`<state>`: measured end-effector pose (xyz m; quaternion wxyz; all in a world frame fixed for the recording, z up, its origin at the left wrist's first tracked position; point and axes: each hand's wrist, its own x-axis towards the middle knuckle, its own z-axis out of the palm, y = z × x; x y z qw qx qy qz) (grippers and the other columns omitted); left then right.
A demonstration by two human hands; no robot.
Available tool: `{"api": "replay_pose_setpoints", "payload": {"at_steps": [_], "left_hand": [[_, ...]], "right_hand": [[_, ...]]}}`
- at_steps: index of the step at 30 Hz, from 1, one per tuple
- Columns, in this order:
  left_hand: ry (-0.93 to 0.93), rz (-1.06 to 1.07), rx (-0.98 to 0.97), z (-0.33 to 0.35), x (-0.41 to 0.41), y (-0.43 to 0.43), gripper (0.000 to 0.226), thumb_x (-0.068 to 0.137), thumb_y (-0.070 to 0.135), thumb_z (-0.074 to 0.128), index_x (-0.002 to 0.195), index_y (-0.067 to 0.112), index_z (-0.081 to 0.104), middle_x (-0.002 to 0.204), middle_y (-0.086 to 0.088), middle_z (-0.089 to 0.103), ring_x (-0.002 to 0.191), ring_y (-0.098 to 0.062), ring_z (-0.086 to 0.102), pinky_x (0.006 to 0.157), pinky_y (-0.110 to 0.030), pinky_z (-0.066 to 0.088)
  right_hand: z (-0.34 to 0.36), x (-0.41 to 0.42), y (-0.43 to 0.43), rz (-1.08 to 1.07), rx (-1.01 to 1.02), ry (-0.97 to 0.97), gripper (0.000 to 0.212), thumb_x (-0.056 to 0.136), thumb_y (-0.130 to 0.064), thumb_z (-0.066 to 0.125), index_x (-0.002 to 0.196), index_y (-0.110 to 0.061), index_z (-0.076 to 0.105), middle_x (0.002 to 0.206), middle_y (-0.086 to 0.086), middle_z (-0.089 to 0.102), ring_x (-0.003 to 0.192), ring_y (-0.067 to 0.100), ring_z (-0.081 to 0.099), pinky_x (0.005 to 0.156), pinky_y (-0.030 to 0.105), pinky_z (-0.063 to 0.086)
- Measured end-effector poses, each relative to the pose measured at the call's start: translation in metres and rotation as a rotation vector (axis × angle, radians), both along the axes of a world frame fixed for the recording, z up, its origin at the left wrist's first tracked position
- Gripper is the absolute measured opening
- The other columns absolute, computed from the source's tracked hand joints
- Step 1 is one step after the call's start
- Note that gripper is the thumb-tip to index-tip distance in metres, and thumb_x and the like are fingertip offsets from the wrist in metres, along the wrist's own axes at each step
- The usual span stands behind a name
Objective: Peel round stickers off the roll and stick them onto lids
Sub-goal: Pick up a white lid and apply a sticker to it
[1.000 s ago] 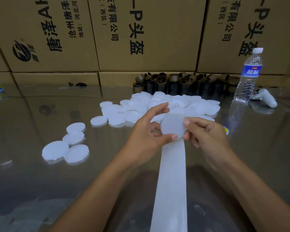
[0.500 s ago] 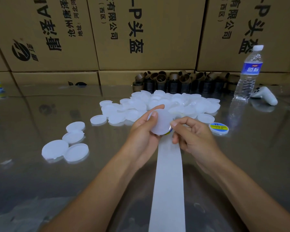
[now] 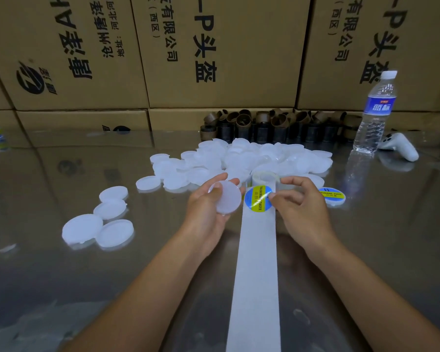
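- A plain white lid (image 3: 228,196) is held tilted at centre frame, the grip of the left hand (image 3: 206,212) clamped round its rim.
- Just right of it, a blue-and-yellow round sticker (image 3: 258,198) is pinched at its right edge, the right hand (image 3: 302,209) grip closed on it, atop the white backing strip (image 3: 255,262).
- The roll (image 3: 266,177) is seen just behind, before a pile of lids (image 3: 214,161) on the reflective surface (image 3: 61,275).
- One labelled lid (image 3: 332,195) lies at right.
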<state>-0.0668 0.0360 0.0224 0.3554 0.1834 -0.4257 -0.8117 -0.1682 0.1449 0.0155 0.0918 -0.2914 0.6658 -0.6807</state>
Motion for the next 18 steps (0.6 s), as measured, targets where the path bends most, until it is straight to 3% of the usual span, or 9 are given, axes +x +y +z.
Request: {"api": "replay_pose_setpoints", "payload": {"at_steps": [3,7,9,11,14,16,18], "left_hand": [[-0.03,0.032,-0.01,0.0006,-0.0002,0.0003,0.021,0.101,0.006,0.039,0.101,0.014,0.059,0.1,-0.007,0.066,0.087,-0.022,0.067,0.077,-0.031,0.056],[-0.146,0.033,-0.075,-0.0023,-0.0008,0.0016,0.012,0.098,0.01,0.049,0.098,0.015,0.06,0.103,-0.008,0.067,0.094,-0.024,0.065,0.081,-0.035,0.055],[-0.21,-0.013,-0.125,-0.0046,-0.0004,0.0024,0.01,0.097,0.016,0.052,0.099,0.013,0.062,0.101,-0.008,0.069,0.089,-0.023,0.066,0.07,-0.029,0.057],[-0.258,-0.093,-0.183,-0.0061,-0.0001,0.0035,0.025,0.097,0.028,0.053,0.106,0.007,0.065,0.101,-0.012,0.07,0.083,-0.023,0.067,0.067,-0.027,0.056],[-0.285,-0.168,-0.236,-0.0077,-0.0003,0.0046,0.032,0.096,0.028,0.054,0.114,0.003,0.065,0.106,-0.017,0.07,0.091,-0.029,0.068,0.078,-0.034,0.056],[-0.263,-0.159,-0.233,-0.0088,-0.0004,0.0041,0.024,0.093,0.019,0.059,0.111,0.005,0.065,0.1,-0.016,0.072,0.081,-0.024,0.068,0.073,-0.031,0.056],[-0.249,-0.149,-0.228,-0.0091,0.0001,0.0038,0.014,0.09,0.015,0.062,0.102,0.009,0.066,0.091,-0.012,0.072,0.072,-0.019,0.068,0.067,-0.028,0.056]], "right_hand": [[0.0022,0.0009,0.0019,0.015,-0.016,-0.022,0.033,0.086,0.0,0.062,0.095,-0.03,0.052,0.077,-0.003,0.069,0.062,0.002,0.058,0.054,0.007,0.042],[0.0033,0.0013,0.0023,0.082,-0.061,-0.055,0.041,0.085,0.006,0.058,0.098,-0.033,0.054,0.07,-0.007,0.066,0.059,0.002,0.058,0.062,0.022,0.047],[0.0039,0.0024,0.0018,0.122,-0.091,-0.064,0.042,0.086,0.008,0.056,0.099,-0.032,0.055,0.066,-0.01,0.065,0.059,0.001,0.06,0.058,0.018,0.049],[0.0038,0.0034,0.0017,0.153,-0.102,-0.053,0.041,0.086,0.008,0.056,0.099,-0.03,0.056,0.065,-0.01,0.065,0.061,0.003,0.061,0.059,0.017,0.049],[0.0026,0.0034,0.0021,0.175,-0.07,-0.003,0.039,0.085,0.008,0.057,0.096,-0.029,0.058,0.069,-0.004,0.064,0.063,0.007,0.062,0.066,0.026,0.05],[0.0005,0.004,0.0012,0.16,-0.044,0.067,0.037,0.084,0.008,0.058,0.093,-0.027,0.059,0.075,0.003,0.063,0.061,0.005,0.062,0.061,0.021,0.048],[-0.0023,0.0057,-0.0004,0.065,-0.015,0.22,0.033,0.084,0.003,0.062,0.089,-0.029,0.058,0.076,-0.001,0.061,0.063,0.003,0.059,0.06,0.016,0.046]]}}
